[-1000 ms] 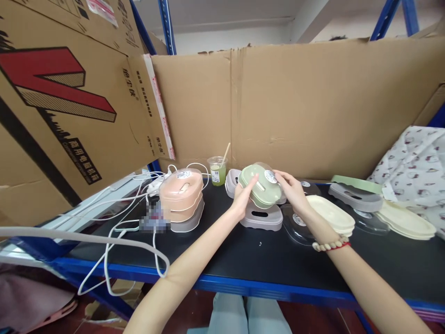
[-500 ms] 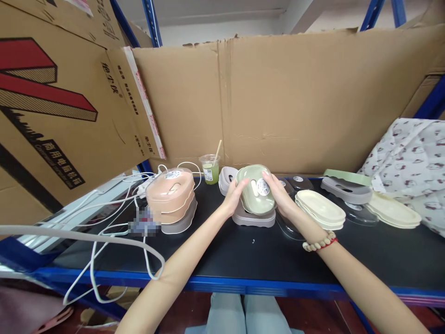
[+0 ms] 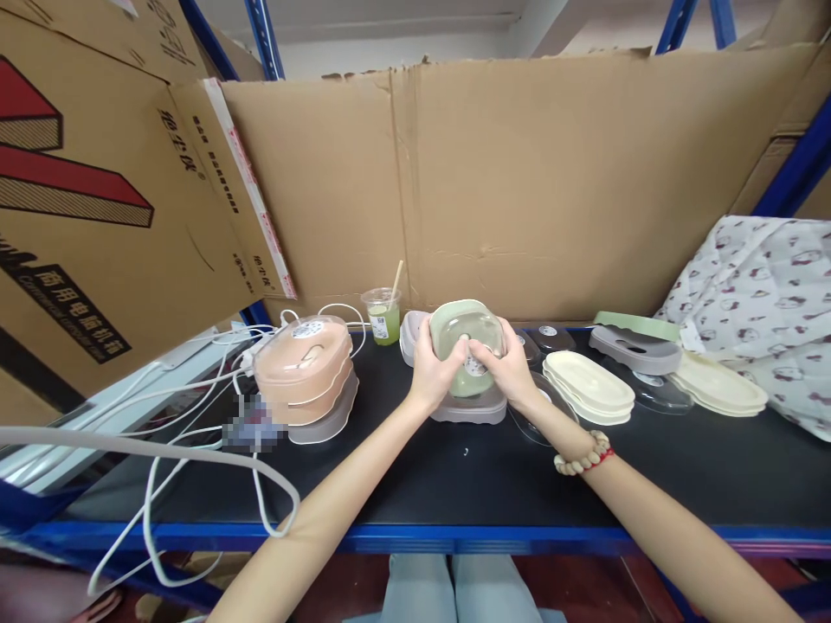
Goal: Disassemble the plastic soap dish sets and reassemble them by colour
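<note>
Both my hands hold a light green oval box with a clear lid that bears a round label. My left hand wraps its left side, and my right hand grips the right side. Both thumbs press on the lid near the label. At the far edge the green rim shows beyond the lid, which sits a little askew. Directly beneath is a grey oval piece on the black table. A loose clear lid lies by my right wrist, partly covered by it.
Peach and grey lidded boxes stand stacked at the left, beside tangled white cables. A drink cup with a straw is behind. Cream oval pieces, grey pieces and clear lids lie at the right. Cardboard closes the back.
My thumbs have moved inward from the box's sides onto the lid. The lid has shifted, so more green rim shows at the far edge. The camera view has turned slightly right.
</note>
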Demonstrator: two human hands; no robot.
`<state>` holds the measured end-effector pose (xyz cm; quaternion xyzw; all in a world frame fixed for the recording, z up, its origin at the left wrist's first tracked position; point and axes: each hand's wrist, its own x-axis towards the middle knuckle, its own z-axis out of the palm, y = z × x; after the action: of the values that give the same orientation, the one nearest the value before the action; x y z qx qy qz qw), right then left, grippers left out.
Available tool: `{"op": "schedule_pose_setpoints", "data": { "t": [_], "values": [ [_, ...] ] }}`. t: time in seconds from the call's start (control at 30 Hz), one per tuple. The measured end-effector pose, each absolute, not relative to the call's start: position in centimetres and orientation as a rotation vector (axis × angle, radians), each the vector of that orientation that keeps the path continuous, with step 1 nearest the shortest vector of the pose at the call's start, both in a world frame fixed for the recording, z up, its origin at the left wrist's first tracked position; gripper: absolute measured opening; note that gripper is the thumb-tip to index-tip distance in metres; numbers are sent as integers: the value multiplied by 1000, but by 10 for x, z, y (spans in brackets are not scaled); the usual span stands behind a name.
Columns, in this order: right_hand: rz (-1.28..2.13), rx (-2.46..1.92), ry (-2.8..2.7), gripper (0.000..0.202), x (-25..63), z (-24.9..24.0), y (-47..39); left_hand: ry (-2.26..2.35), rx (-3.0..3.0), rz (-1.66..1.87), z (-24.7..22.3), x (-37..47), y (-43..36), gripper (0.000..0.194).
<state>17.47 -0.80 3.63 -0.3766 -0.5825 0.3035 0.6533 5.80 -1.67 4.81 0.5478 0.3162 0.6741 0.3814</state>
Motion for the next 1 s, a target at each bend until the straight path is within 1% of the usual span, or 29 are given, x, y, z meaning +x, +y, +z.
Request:
{"op": "schedule_pose_setpoints", "data": {
  "t": [0.13, 0.23, 0.33, 0.47, 0.6, 0.63, 0.7, 0.73, 0.77, 0.83, 0.87, 0.93, 1.0],
  "values": [
    [678, -809, -1358, 57, 173, 36, -12, 905, 1314, 1789, 48, 64, -24, 28],
    [704, -792, -1344, 51, 171, 38, -17, 860, 1345, 1800, 48, 64, -25, 28],
    [635, -806, -1331, 43, 171, 40, -20, 817, 1395, 1795, 47, 63, -25, 29],
    [542, -799, -1357, 45, 173, 41, -20, 847, 1406, 1803, 43, 64, -27, 35],
    [563, -831, -1322, 46, 174, 41, -18, 826, 1426, 1795, 43, 65, -27, 29],
    [589, -853, -1287, 46, 174, 41, -17, 815, 1425, 1784, 44, 65, -26, 30],
    [701, -889, -1171, 48, 174, 43, -13, 838, 1409, 1742, 46, 65, -23, 41],
    [784, -897, -1111, 52, 174, 44, -11, 875, 1395, 1698, 46, 64, -22, 46],
    [874, -899, -1068, 56, 175, 46, -9, 921, 1379, 1632, 47, 64, -20, 48],
    [1037, -925, -1066, 58, 179, 48, -7, 998, 1305, 1468, 49, 63, -16, 37],
    [1092, -957, -1106, 53, 181, 49, -6, 1011, 1242, 1396, 50, 62, -15, 32],
    [1149, -1040, -1186, 41, 184, 51, -7, 1008, 1096, 1326, 51, 60, -13, 30],
    [1189, -1085, -1226, 39, 186, 51, -10, 999, 986, 1324, 51, 57, -12, 31]
  ]
}}
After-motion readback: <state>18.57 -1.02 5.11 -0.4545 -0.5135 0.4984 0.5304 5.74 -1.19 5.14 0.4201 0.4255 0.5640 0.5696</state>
